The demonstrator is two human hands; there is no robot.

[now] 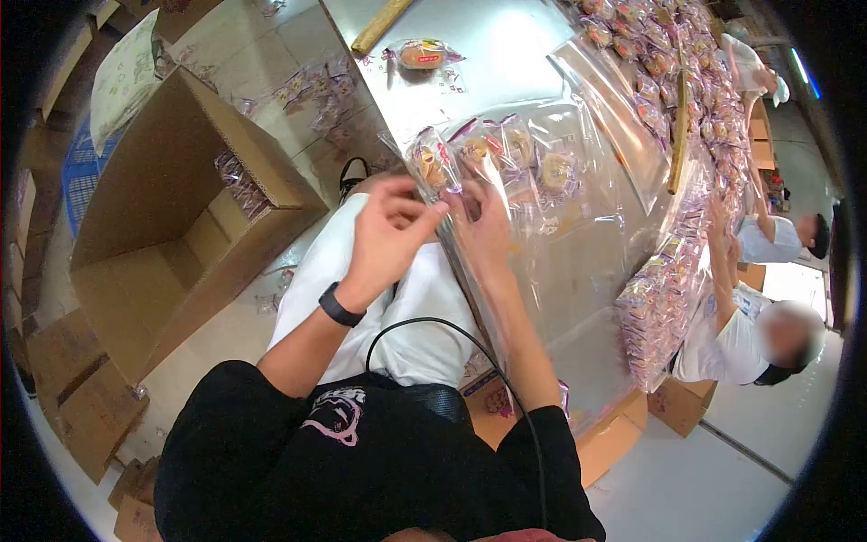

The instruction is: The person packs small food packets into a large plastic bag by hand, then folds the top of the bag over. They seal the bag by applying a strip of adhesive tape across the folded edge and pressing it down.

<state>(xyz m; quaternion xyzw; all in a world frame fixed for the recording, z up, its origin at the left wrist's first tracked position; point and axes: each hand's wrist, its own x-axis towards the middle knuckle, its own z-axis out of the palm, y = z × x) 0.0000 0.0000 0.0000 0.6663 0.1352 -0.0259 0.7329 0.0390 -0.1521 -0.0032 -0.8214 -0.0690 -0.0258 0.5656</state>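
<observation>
A large clear plastic bag lies along the near edge of the table, with several wrapped round cakes at its far end. My left hand is beside the table edge, fingers curved and apart, slightly blurred, and I see nothing in it. Close to its thumb, my right hand has its fingers bent at the bag's edge, gripping the film. Just beyond the fingertips is a wrapped cake; another wrapped cake lies farther right. Part of my right fingers is hidden by shiny film.
An open cardboard box stands to my left. A single wrapped cake and a wooden strip lie on the far table. A long wooden bar borders heaped packets. Across the table, people reach toward the heap.
</observation>
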